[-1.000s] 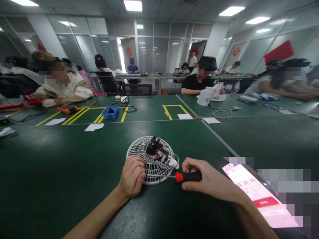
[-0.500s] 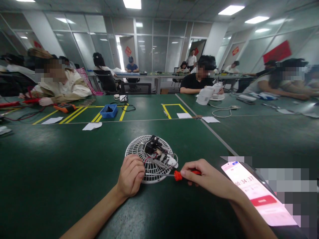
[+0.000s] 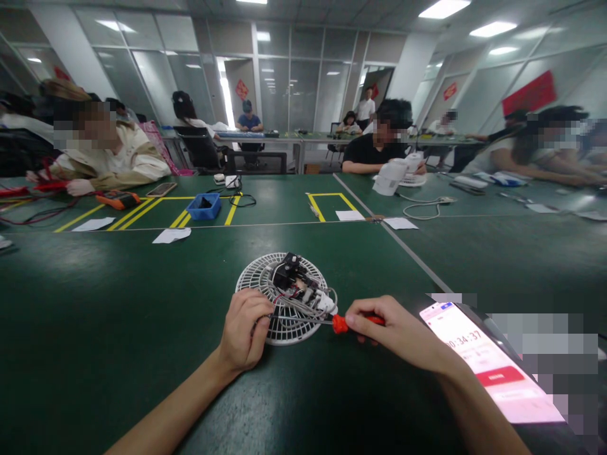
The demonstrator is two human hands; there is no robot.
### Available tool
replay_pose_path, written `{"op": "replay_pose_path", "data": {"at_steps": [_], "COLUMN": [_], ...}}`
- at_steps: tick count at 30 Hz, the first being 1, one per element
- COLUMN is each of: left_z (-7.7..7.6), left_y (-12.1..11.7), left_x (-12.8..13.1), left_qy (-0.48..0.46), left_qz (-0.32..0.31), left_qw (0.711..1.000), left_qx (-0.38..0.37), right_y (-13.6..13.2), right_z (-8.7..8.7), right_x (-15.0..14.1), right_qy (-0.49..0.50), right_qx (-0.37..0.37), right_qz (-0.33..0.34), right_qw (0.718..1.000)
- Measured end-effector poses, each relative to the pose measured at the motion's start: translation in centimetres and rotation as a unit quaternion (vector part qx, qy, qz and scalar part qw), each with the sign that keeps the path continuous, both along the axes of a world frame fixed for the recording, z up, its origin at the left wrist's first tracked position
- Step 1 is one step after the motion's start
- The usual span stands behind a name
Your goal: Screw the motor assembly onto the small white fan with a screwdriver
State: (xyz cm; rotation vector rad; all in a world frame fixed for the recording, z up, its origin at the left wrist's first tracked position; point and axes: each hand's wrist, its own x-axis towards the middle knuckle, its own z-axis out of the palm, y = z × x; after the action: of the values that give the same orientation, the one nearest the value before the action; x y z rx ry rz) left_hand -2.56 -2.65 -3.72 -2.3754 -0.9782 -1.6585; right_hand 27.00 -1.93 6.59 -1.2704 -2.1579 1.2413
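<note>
My right hand [image 3: 386,328] is closed round the red and black handle of a screwdriver [image 3: 339,324], whose shaft lies level and points left. The shaft's tip ends at the fingers of my left hand [image 3: 246,325]. That hand is closed in a pinch, and what it holds is hidden behind its fingers. Just beyond both hands, a round white fan grille [image 3: 289,333] lies flat on the green table. On the grille rests a fan motor assembly [image 3: 296,278] with a black housing, grey cable and thin wires.
A phone [image 3: 497,373] showing a timer lies right of my right arm. Farther off are a blue bin [image 3: 205,206], paper slips [image 3: 171,236], an orange multimeter [image 3: 117,200] and a white fan part [image 3: 391,177]. Co-workers sit across the table.
My right hand has shifted its grip on the screwdriver handle, from loosely spread fingers to a closed hold. The shaft's tip stays at my left fingers. The view has tilted slightly.
</note>
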Motion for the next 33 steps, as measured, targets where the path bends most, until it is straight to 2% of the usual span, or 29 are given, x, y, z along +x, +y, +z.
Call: {"op": "replay_pose_path", "data": {"at_steps": [7, 10, 15, 19, 26, 33], "left_z": [0.2, 0.3, -0.2, -0.2, 2.1, 3.8], "left_y": [-0.1, -0.1, -0.2, -0.1, 2.1, 3.4], "left_x": [0.0, 0.0, 0.1, 0.2, 1.1, 1.9], "left_qy": [0.005, 0.018, -0.006, -0.015, -0.003, 0.032], "left_qz": [0.003, 0.026, 0.075, 0.088, 0.11, 0.077], "left_qw": [1.0, 0.999, 0.997, 0.995, 0.993, 0.969], "left_qx": [0.014, 0.02, 0.032, 0.034, -0.037, -0.232], "right_y": [-0.1, -0.1, -0.1, 0.3, 1.0, 1.1], "right_z": [0.0, 0.2, 1.1, 1.6, 1.3, 1.3], "right_x": [-0.2, -0.1, 1.2, 2.9, 4.3, 4.1], "right_qy": [-0.003, -0.014, -0.007, -0.003, -0.016, -0.004], "right_qx": [0.014, 0.03, 0.052, 0.049, -0.073, -0.102], "right_qz": [-0.006, -0.014, -0.04, -0.079, -0.14, -0.168], "right_qw": [1.0, 0.999, 0.998, 0.996, 0.987, 0.98]}}
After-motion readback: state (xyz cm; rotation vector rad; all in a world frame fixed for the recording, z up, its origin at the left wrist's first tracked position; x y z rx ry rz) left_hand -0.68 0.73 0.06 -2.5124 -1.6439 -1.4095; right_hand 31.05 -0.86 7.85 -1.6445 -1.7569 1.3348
